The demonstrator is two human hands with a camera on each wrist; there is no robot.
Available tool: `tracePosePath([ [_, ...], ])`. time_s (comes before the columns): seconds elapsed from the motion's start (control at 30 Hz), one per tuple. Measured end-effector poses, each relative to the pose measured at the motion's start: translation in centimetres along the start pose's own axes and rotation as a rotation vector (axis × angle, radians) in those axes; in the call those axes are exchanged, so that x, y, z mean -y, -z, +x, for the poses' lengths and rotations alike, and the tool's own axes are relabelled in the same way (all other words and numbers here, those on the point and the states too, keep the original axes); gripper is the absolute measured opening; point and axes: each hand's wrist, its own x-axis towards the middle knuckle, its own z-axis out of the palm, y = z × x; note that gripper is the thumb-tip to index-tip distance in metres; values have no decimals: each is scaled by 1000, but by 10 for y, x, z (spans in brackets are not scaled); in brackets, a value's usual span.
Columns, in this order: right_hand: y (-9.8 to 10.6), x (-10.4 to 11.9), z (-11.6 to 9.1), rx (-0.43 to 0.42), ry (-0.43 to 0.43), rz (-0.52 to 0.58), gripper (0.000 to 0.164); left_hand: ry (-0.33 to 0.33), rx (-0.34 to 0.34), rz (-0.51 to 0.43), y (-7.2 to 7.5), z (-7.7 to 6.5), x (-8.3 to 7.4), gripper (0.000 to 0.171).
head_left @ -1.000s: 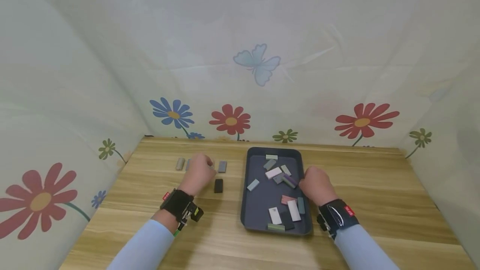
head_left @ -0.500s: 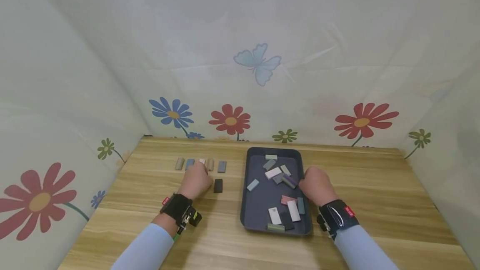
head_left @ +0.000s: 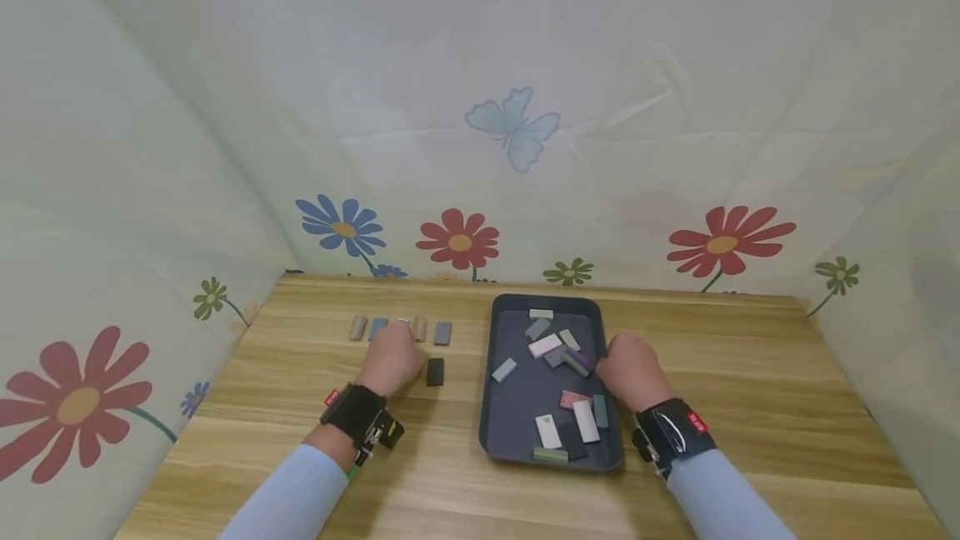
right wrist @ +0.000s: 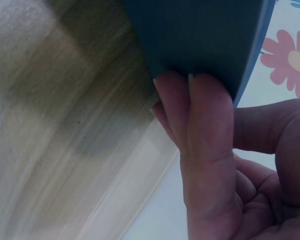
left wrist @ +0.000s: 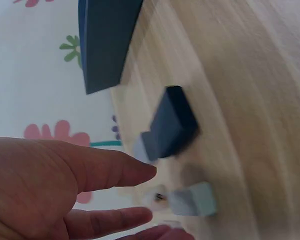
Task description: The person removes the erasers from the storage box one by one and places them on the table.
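Note:
My left hand (head_left: pixel 392 358) hovers low over the table, just left of a black block (head_left: pixel 435 372). In the left wrist view its thumb (left wrist: pixel 117 167) and fingers stand apart, with a small pale block (left wrist: pixel 204 199) lying past their tips. Behind this hand runs a row of small blocks: a tan block (head_left: pixel 357 327), a blue block (head_left: pixel 377 327), a partly hidden pale one, another tan block (head_left: pixel 420 328) and a grey block (head_left: pixel 443 333). My right hand (head_left: pixel 635 372) grips the right wall of a dark tray (head_left: pixel 487 407), fingers on the outer side; the thumb tip is hidden.
Inside the tray lie several small blocks, among them a white block (head_left: pixel 587 422), a purple and green block (head_left: pixel 578 362), a pink block (head_left: pixel 574 399) and a light blue block (head_left: pixel 505 370). A flower-printed curtain (head_left: pixel 517 215) stands behind the wooden table (head_left: pixel 750 407).
My left hand has drawn back left from the row, uncovering the second tan block beside the grey one. In the last half second it barely moves. The right hand stays at the tray.

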Motion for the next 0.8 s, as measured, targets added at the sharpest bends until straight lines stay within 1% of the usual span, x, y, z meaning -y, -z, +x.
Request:
tracePosePath([
  [0.07, 0, 0, -1, 5, -3, 5, 10, -36, -15, 0, 2, -3, -10, 6],
  [0.1, 1, 0, -1, 6, -4, 6, 10, -56, -18, -2, 3, -5, -17, 8],
  [0.17, 1, -1, 0, 6, -6, 8, 11, -117, -31, 12, 5, -8, -32, 21],
  [0.27, 1, -1, 0, 4, -13, 8, 11, -203, -54, 53, 3, -13, -56, 44],
  [0.3, 1, -2, 0, 3, -13, 5, 11, -227, -51, 61, 2, -16, -64, 48],
  [0.33, 1, -2, 0, 2, -12, 3, 11, -251, -47, 71, 0, -18, -72, 49],
  [0.4, 1, -2, 0, 3, -13, -1, 11, -291, -25, 77, -6, -22, -87, 52],
  [0.47, 1, -2, 1, 6, -17, -3, 11, -328, 11, 80, -13, -27, -102, 54],
  [0.5, 1, -2, 1, 8, -21, -3, 11, -348, 30, 84, -17, -30, -109, 54],
  [0.57, 1, -2, 1, 10, -28, -2, 11, -394, 57, 122, -27, -34, -120, 55],
  [0.63, 1, -1, 1, 10, -31, -1, 11, -436, 75, 168, -37, -37, -129, 50],
  [0.67, 1, -1, 1, 11, -34, 0, 11, -460, 75, 200, -42, -39, -132, 47],
  [0.8, 1, 0, 1, 13, -34, 5, 10, -506, 71, 305, -56, -41, -137, 33],
])
